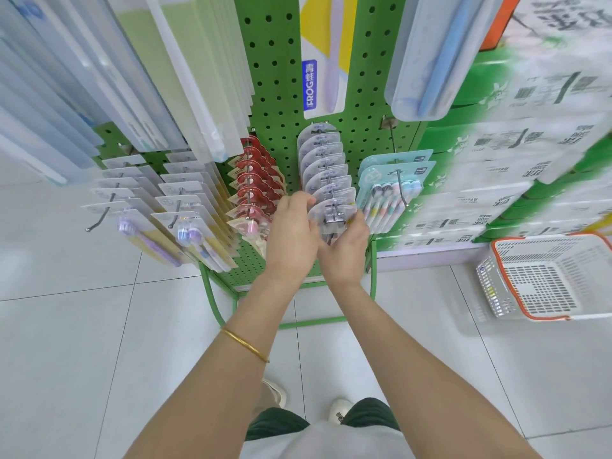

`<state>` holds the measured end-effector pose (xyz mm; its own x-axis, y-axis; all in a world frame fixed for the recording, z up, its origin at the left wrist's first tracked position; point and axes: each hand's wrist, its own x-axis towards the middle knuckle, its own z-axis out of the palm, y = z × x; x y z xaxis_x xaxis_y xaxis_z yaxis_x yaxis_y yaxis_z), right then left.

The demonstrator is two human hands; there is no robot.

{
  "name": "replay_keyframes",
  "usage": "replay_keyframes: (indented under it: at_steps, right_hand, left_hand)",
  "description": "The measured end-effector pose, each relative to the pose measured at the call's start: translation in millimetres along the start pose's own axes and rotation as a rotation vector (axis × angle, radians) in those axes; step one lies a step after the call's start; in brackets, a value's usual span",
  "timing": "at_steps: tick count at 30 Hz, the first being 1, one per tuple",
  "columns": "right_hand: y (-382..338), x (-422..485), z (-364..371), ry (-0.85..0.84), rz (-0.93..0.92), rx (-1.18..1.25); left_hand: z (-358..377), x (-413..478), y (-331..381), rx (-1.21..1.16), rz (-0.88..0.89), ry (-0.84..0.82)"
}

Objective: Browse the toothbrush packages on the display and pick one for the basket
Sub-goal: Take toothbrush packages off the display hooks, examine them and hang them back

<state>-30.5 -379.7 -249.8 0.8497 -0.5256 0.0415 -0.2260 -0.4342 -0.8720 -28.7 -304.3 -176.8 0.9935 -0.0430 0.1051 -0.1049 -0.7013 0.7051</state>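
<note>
A row of grey-white toothbrush packages (323,167) hangs on a hook at the middle of the green pegboard display (278,94). My left hand (291,236) pinches the left edge of the front package (332,215) in that row. From the right and below, my right hand (344,253) grips the same package. Its lower part is hidden behind my hands. The white basket with an orange rim (543,279) stands on the floor at the right, apart from both hands.
Red packages (256,183) hang left of the grey row, light blue ones (390,190) to its right. More white packs (185,207) hang further left. Stacked green and white cartons (516,154) stand at the right. The floor is white tile (82,342).
</note>
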Motion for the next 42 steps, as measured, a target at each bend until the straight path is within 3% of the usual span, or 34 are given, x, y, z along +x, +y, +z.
replay_keyframes:
  at_steps: [7, 13, 16, 23, 29, 42]
  right_hand:
    - [13.5, -19.6, -18.9, -0.033, 0.052, 0.005]
    - [12.7, -60.7, -9.1, -0.303, 0.117, 0.058]
    - [-13.3, -59.4, 0.8, -0.363, 0.034, 0.098]
    - [-78.1, -37.0, 22.2, -0.22, -0.176, 0.017]
    - [-87.8, -29.5, 38.2, -0.256, -0.078, -0.1]
    - [-92.6, -48.6, 24.9, -0.145, -0.011, -0.106]
  left_hand:
    - [-7.9, -22.6, -6.7, -0.06, 0.01, 0.139]
    - [-29.3, -43.8, -37.1, -0.088, -0.064, 0.289]
    - [-49.2, -37.8, -53.3, -0.078, -0.111, 0.343]
    - [-77.8, -6.2, -74.8, -0.034, -0.027, 0.12]
    - [-81.3, 1.8, -85.6, -0.086, 0.026, -0.066]
    - [-91.9, -5.0, -90.9, -0.136, 0.108, -0.085]
